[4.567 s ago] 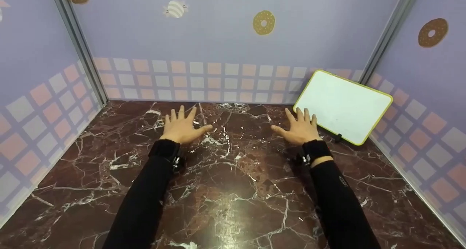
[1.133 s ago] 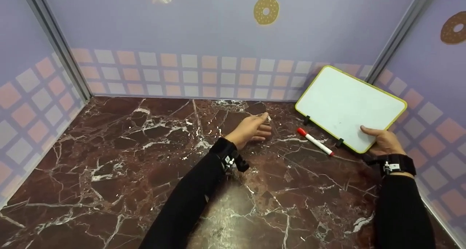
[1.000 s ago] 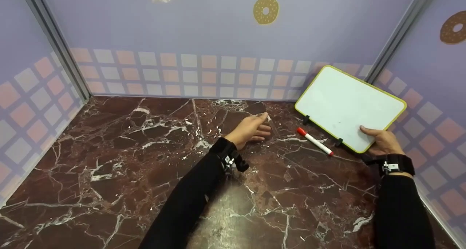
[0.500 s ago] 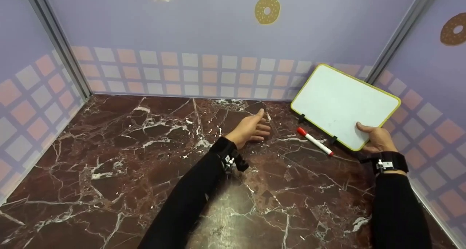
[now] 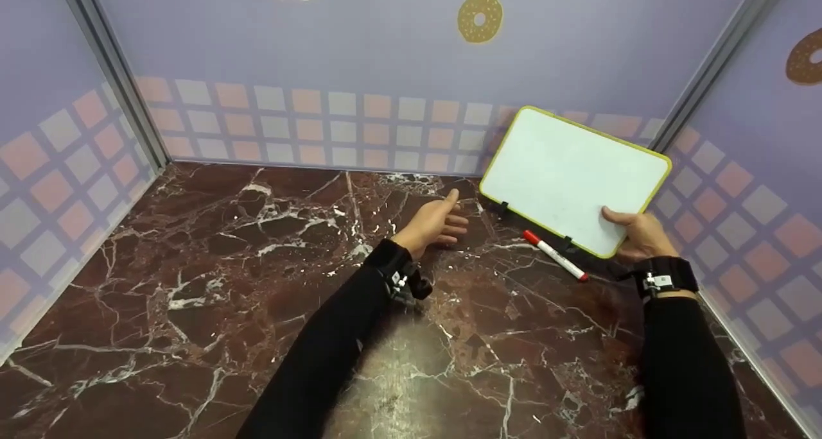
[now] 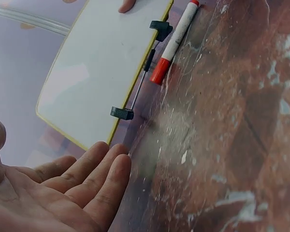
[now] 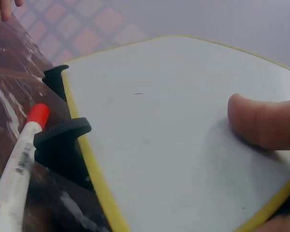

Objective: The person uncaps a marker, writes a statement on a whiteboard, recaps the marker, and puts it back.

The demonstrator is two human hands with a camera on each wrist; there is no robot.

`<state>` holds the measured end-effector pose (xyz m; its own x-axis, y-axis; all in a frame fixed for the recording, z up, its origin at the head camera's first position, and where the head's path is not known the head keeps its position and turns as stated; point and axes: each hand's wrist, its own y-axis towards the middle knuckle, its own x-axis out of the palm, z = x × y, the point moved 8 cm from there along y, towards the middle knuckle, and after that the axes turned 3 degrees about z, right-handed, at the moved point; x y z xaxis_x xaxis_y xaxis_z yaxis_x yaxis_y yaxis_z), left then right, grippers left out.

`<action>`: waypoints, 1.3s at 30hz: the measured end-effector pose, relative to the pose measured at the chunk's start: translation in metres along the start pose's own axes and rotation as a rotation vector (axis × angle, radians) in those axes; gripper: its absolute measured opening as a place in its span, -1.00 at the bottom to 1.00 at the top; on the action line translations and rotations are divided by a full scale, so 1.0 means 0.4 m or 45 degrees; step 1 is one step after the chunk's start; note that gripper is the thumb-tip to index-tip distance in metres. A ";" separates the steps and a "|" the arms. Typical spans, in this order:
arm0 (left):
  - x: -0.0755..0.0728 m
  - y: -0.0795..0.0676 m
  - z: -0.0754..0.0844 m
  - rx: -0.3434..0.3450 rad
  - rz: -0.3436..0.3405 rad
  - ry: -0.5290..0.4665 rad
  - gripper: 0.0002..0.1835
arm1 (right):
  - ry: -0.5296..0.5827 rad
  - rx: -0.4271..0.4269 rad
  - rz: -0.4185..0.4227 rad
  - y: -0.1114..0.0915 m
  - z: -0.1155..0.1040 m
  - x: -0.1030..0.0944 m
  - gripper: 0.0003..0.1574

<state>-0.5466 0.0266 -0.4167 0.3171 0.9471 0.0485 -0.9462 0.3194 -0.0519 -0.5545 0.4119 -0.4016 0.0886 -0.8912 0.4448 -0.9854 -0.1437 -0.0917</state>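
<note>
the whiteboard [image 5: 575, 176] lies tilted between the two hands, and it reaches leftward and away from the one that has it. the right hand [image 5: 647, 237] grips its right short edge near the lower corner, thumb across the white face; the other fingers are mostly hidden behind. from that grip the long axis runs up to the far left, so nearly the whole board is on the thumb's left side.

the left hand [image 5: 429, 226] holds nothing: fingers loosely extended, thumb up, palm turned to the board. it is the nearer hand to the board's left end, just beside that lower corner, and from here i see a small gap. that gap, i'd judge, is what the next move turns on.

the marker [image 5: 555, 255] lies on the table [image 5: 257, 336] below the board, roughly along its lower edge, red cap toward the left hand, touched by neither. whether the board's black clips [image 5: 568, 241] bear on the table, i can't tell.
</note>
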 end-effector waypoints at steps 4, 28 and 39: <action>-0.029 0.003 -0.004 0.006 0.067 -0.008 -0.20 | -0.015 0.006 -0.068 0.015 0.011 0.041 -0.83; -0.267 -0.052 0.051 0.279 0.591 0.082 -0.43 | -0.154 -0.057 -0.420 0.072 0.127 0.328 -0.60; -0.325 -0.095 0.046 0.256 0.477 0.144 -0.37 | -0.094 -0.004 -0.595 0.071 0.193 0.417 -0.50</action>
<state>-0.5533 -0.1093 -0.4026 -0.0560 0.9973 -0.0469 -0.9874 -0.0484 0.1508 -0.5563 0.2261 -0.3989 0.5328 -0.7595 0.3732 -0.8378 -0.5356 0.1061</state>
